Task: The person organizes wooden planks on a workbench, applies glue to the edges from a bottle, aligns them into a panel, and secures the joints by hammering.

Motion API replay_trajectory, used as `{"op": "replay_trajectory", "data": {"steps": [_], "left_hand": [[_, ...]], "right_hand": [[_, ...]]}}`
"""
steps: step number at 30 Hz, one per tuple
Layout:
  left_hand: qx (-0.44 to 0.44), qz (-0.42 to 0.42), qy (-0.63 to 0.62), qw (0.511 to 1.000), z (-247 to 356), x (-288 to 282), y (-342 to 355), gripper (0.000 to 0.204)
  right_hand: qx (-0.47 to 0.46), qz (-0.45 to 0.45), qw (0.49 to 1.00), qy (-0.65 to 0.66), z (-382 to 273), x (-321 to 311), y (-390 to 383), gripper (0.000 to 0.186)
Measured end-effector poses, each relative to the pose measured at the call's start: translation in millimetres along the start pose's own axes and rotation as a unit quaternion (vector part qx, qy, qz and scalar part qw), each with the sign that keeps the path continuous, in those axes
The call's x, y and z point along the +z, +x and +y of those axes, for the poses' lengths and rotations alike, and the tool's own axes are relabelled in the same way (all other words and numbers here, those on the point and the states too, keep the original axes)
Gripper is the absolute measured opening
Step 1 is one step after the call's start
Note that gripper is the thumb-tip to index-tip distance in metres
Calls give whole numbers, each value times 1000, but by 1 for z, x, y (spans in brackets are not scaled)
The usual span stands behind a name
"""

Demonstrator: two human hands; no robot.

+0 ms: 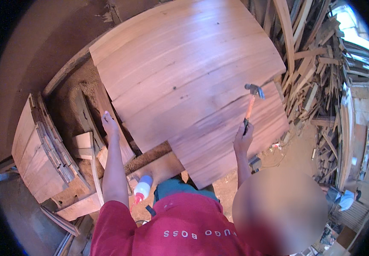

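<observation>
The right hand (243,137) grips the dark lower end of the handle of a hammer (249,110), whose metal head shows over the wide wooden panel (184,81). The left hand (110,124) holds nothing, its fingers loosely open, off the panel's left edge near a long plank (109,112). Near the person's waist is a white bottle (143,186) with a red tip. Farther left are stacked boards (43,149); to the right, a heap of wood scraps (306,89).
</observation>
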State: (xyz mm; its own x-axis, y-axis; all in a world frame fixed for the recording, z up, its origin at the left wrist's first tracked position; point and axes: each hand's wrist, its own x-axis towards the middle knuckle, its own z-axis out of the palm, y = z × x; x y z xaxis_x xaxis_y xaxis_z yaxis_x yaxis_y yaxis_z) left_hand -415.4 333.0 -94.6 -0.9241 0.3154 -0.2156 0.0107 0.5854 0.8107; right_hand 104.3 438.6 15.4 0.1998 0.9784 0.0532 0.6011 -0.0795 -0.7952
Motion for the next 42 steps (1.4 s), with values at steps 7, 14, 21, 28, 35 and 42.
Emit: {"op": "replay_trajectory", "data": {"steps": [7,14,21,28,35,42], "left_hand": [[60,44,0,997,26,18,102,56],[103,34,-8,994,85,67,200,56],[98,3,-86,991,77,53,236,57],[75,-5,-69,995,46,53,223,62],[107,28,-24,994,38,67,238,60],[71,-21,-107,991,74,82,273,64]], "right_hand": [[-9,-109,993,36,-52,96,56,32],[-187,-155,969,-32,-142,255,250,30],[-207,-64,976,-20,-251,363,322,36],[-176,-183,942,-218,-228,401,359,36],[-243,-150,944,-168,-209,391,364,31],[-270,-165,942,-114,-204,362,260,31]]}}
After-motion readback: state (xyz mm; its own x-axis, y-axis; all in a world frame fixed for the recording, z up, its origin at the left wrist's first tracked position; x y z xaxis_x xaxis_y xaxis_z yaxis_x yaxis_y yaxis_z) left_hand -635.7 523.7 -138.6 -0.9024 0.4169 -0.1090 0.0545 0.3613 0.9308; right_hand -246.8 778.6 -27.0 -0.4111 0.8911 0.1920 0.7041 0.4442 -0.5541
